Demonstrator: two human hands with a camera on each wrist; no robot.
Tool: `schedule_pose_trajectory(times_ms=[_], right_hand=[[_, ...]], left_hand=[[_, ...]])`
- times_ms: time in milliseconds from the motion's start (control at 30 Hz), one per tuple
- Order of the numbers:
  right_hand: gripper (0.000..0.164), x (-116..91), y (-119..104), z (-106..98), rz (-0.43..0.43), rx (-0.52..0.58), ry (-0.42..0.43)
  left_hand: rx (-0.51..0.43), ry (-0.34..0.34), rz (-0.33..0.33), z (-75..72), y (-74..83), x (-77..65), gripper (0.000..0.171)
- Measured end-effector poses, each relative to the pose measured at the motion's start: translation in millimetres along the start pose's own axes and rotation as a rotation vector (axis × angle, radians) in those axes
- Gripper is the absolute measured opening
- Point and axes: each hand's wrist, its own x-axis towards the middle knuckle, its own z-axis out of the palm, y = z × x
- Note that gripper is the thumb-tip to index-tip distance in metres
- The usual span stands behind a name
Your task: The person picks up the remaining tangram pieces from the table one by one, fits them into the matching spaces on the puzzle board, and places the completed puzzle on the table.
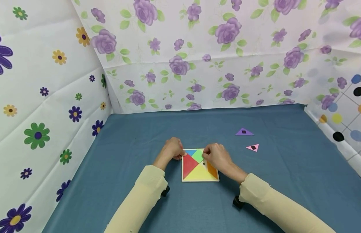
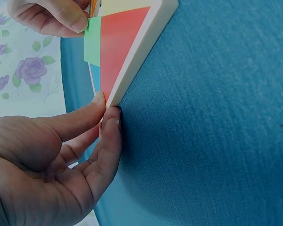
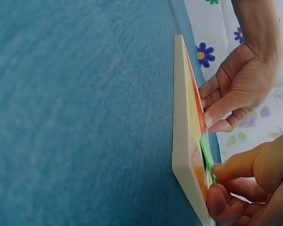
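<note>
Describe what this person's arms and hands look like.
The left sleeve and right sleeve are plain pale yellow. A small black object, too unclear to identify, shows beneath each. The left hand and right hand wear no gloves.

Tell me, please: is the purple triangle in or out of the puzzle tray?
Out: the purple triangle lies on the blue cloth, with cloth visible between it and the puzzle tray.
</note>
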Motion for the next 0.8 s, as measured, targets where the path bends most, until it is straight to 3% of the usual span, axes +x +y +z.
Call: schedule_pose_trajectory(times_ms=[233,800], right_hand=[[0.011,-1.1,1.1,1.6,-0.029,-0.001,0.000],[0.006,-0.4,0.8,2.6,-0.015,0.005,0.001]], left_hand=[[0.000,-0.006,0.008,-1.2,0.3,-1.1,0.019],[0.003,0.006,0.000,0.0,1.0,-2.8,0.019]])
